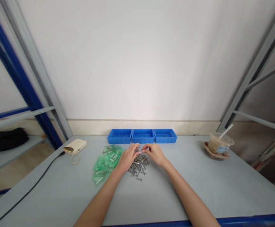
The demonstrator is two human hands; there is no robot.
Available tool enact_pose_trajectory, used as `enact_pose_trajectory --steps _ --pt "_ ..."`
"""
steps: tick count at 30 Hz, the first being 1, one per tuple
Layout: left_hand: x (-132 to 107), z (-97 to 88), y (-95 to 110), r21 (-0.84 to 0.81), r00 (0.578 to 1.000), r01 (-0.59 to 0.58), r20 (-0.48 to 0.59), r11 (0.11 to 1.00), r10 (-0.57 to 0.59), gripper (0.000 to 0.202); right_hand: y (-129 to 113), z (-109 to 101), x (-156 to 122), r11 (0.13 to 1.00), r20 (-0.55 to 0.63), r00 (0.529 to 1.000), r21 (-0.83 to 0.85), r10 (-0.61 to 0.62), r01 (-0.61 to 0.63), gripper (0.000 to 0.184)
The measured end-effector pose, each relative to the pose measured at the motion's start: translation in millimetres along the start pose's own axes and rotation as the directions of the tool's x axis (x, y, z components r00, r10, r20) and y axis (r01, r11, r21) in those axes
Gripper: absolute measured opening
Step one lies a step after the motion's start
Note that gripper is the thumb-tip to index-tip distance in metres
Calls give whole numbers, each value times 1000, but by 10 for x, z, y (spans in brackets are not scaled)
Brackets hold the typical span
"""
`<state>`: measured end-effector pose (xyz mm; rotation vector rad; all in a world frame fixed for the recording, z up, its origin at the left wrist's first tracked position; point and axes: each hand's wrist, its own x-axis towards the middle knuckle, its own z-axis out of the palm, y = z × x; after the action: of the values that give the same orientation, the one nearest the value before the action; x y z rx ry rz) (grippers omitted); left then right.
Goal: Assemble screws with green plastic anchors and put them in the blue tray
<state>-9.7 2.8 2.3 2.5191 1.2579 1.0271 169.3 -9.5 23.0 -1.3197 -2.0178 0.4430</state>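
Note:
A heap of metal screws lies on the grey table, mostly silver with some brassy ones. My left hand rests at the heap's left upper side, its thumb and fingers curled around a few screws. Close to its right, my right hand has thumb and forefinger drawn together in a pinch; anything between the tips is too small to make out. One loose screw lies in front of the heap. Left of my left hand are green plastic bags with pale, slim pieces inside, partly covered by my forearm.
Behind the heap stand a left blue tray, a middle blue tray and a right blue tray with a few small pieces. A cream device with a black cable sits left. A drink cup in a cardboard holder stands right.

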Motion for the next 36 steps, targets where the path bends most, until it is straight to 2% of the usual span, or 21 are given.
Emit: enact_pose_trajectory --steps 3,6,15,21,23,25,28,30,32,36 --pt "4 1 -16 34 995 -97 -1 995 97 21 -16 6 16 997 0 1000 73 -6 6 20" --pt "9 10 -29 66 992 -122 11 990 122 22 17 8 37 993 39 999 117 2 -7 21" --pt "10 -21 14 30 998 -65 0 997 65 14 27 10 24 990 85 996 137 22 -34 18" --pt "-8 -44 18 -65 998 -53 34 996 55 17 120 53 52 914 79 997 406 -3 -29 26" --pt "-5 -36 24 -79 999 -30 36 996 33 19 129 59 47 905 99 995 425 -24 -21 28" --pt "7 -21 26 -99 1000 5 30 995 -2 22 115 61 27 950 88 996 311 -33 4 28" --pt "24 -2 27 -118 998 59 24 991 -56 25 68 67 -15 994 -31 995 -58 -91 89 21" --pt "24 -4 38 -102 997 82 23 991 -80 26 39 77 -34 945 -88 977 -284 -195 163 17" --pt "14 -14 61 -55 995 97 31 994 -96 27 26 96 -39 875 -69 955 -424 -287 232 16" --pt "-6 -27 107 33 990 118 70 992 -120 31 64 145 -16 784 15 935 -541 -354 305 19"
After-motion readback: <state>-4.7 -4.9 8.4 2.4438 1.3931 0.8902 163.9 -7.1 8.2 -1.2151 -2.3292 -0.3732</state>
